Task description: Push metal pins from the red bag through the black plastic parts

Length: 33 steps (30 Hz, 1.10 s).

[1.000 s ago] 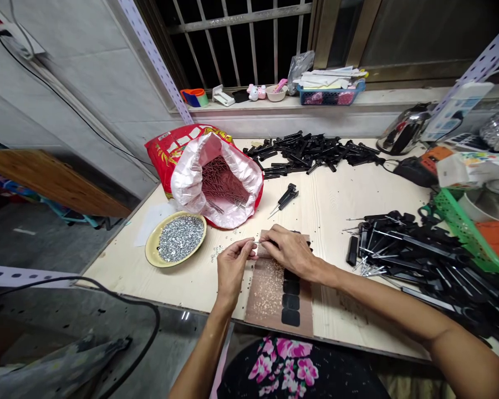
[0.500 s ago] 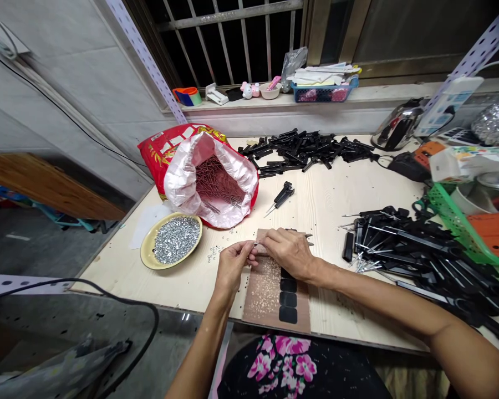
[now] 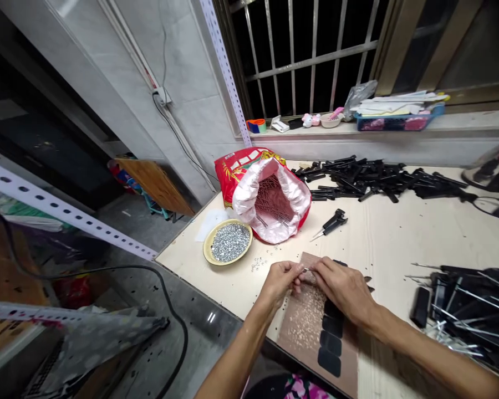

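Note:
Over a brown board (image 3: 297,327) my two hands meet fingertip to fingertip. My left hand (image 3: 280,282) is closed in a pinch on a thin, shiny metal piece (image 3: 306,270), too small to name. My right hand (image 3: 343,288) is closed too, its fingertips at the piece's other end; what else it may hold is hidden. Below my right palm lie black rounded squares (image 3: 330,342) in a row on the board, among pale crumbs. Two dark pointed tips (image 3: 369,288) stick out beyond the right hand.
A yellow bowl (image 3: 208,255) holds small silvery metal pieces, with several loose beside it. Behind stands an open red bag (image 3: 243,160) of thin reddish-brown rods. Black parts (image 3: 370,174) lie at the back, and black-handled metal rods (image 3: 466,310) at right. A black-handled piece (image 3: 330,223) lies mid-table.
The camera view has swung left, so everything appears farther right. Both hands keep their pinch over the board, with little visible change.

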Available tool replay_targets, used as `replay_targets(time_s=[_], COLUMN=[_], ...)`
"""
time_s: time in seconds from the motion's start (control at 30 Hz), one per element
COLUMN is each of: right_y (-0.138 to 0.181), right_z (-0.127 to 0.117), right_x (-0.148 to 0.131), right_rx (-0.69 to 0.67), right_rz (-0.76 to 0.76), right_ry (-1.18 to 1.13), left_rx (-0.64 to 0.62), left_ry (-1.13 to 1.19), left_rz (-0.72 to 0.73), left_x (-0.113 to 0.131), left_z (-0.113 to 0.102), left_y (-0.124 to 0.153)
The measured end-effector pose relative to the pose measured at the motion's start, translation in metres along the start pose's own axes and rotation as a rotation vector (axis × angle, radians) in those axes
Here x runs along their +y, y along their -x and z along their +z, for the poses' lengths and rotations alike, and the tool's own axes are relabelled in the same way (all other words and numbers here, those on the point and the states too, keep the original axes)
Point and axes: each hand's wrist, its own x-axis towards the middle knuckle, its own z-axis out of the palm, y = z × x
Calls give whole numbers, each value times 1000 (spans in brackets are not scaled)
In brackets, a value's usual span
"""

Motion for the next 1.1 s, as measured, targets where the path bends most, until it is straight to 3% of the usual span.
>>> replay_targets(time_s=[0.1,0.2,0.3,0.43,0.63,0.73,0.87,1.0,1.1], right_y=[3,3,0,0,2,2,1,1,0], right_z=[1,4,6,-1,-12,-13,-15,-15,-15], right_x=[-4,-7,-6,0,4,4,5,6,5], right_rx=[161,198,192,151,90,23,-78,-58,-62], right_rz=[-166,-165,-116,-127,-103,-5,174,140,146], right_ry=[167,155,101,195,306,215,-19,-12,11], left_rx=[-20,18,-6,-46,42,106,82,10,20], left_ry=[28,-49,12,54,-160,-322,-338,-289,-358], left_rz=[-51,19,9,-12,130,254,262,205,258], left_x=[-3,-7,-6,6,16,18,20,17,15], left_z=[-2,-3,-8,-14,-5,0,1,1,2], left_y=[1,1,-1,-3,-1,1,1,-1,-1])
